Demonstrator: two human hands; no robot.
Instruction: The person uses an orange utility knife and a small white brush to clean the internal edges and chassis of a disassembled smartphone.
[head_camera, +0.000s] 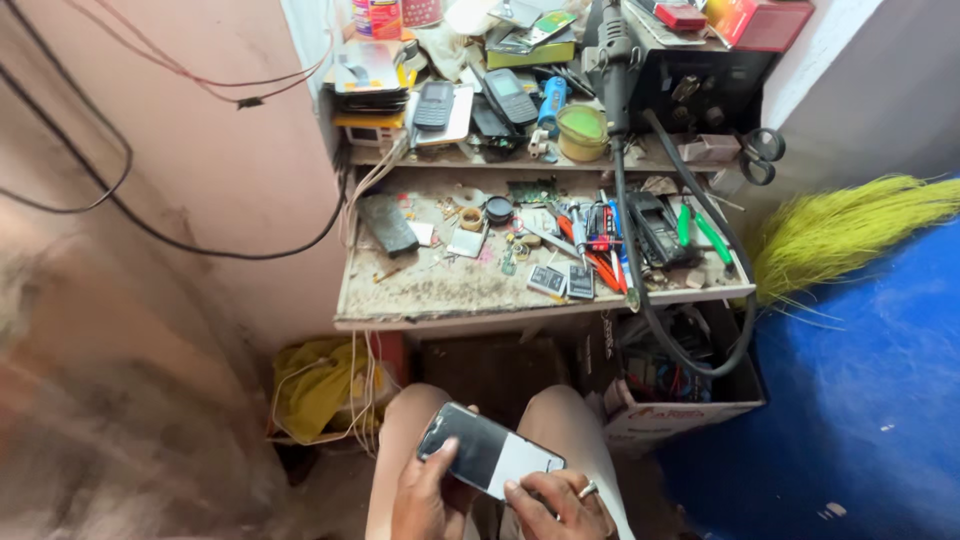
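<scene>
A dark smartphone (488, 450) with a pale patch at one end lies across my lap, above my knees. My left hand (425, 495) grips its left end, thumb on the screen side. My right hand (560, 505), with a ring on one finger, holds the lower right edge, fingertips pressing the phone's rim. Both hands sit at the bottom of the head view, partly cut off by the frame.
A dusty workbench (440, 290) ahead holds screwdrivers (600, 235), green-handled pliers (700, 230), a dark battery (388, 224) and small parts. An upper shelf carries several old phones (470, 100) and a black station (690, 70). A cardboard box (680, 405), yellow bag (315, 385) and broom (850, 230) stand nearby.
</scene>
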